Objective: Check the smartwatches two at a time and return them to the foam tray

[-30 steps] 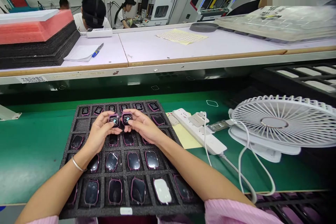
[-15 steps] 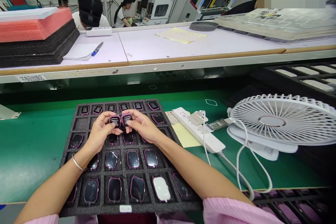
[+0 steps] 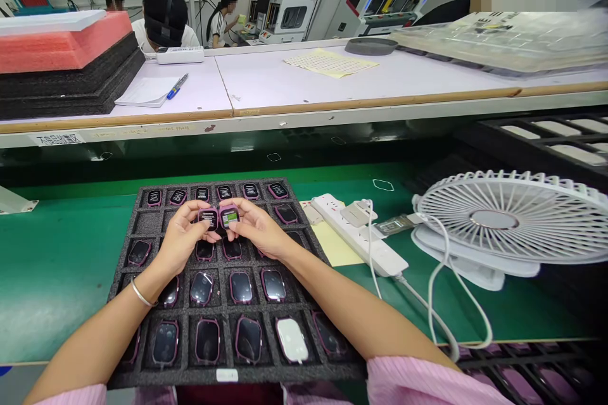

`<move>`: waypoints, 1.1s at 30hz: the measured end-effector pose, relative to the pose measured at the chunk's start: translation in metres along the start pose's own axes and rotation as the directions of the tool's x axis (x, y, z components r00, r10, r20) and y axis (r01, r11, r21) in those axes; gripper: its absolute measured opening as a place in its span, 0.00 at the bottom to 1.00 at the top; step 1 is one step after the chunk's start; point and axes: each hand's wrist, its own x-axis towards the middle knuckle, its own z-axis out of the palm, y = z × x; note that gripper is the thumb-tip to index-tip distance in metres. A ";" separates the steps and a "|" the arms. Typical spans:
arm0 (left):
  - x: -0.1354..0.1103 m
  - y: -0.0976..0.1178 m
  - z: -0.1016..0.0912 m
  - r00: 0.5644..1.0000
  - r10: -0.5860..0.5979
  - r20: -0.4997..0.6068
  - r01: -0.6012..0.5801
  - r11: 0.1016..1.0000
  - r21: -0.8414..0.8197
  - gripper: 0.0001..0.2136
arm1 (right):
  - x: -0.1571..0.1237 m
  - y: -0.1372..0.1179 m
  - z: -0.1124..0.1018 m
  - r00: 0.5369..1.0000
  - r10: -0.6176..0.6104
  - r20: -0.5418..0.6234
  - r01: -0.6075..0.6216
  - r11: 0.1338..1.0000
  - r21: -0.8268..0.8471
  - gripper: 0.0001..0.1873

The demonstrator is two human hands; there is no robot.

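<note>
Between the thumb and fingers of my left hand (image 3: 186, 231) is a purple smartwatch (image 3: 208, 218) without a strap, its dark screen showing white text. My right hand (image 3: 256, 228) grips a second purple smartwatch (image 3: 229, 216), whose screen shows a green and white picture. The two watches are held side by side, above a black foam tray (image 3: 190, 310) with square compartments. Several watch bodies with dark screens lie in the tray. One compartment in the nearest row holds a piece with a white face (image 3: 292, 340). In the far row the screens show white text.
Right of the tray lie a white power strip (image 3: 361, 237), a yellow paper (image 3: 335, 243) and a white fan (image 3: 503, 218) with cables. A raised shelf (image 3: 266, 88) crosses behind, bearing foam sheets (image 3: 61, 54), a pen (image 3: 177, 87) and clear plastic trays (image 3: 503, 44). Other people sit beyond it.
The screen of the watch in my right hand has switched from white text to a green and white picture. Both hands stay almost where they were, still holding the watches.
</note>
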 end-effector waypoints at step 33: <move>-0.002 0.003 0.001 0.999 -0.041 0.036 0.044 0.996 -0.081 0.16 | 0.000 -0.002 0.003 0.997 0.034 -0.065 -0.030 0.997 0.066 0.17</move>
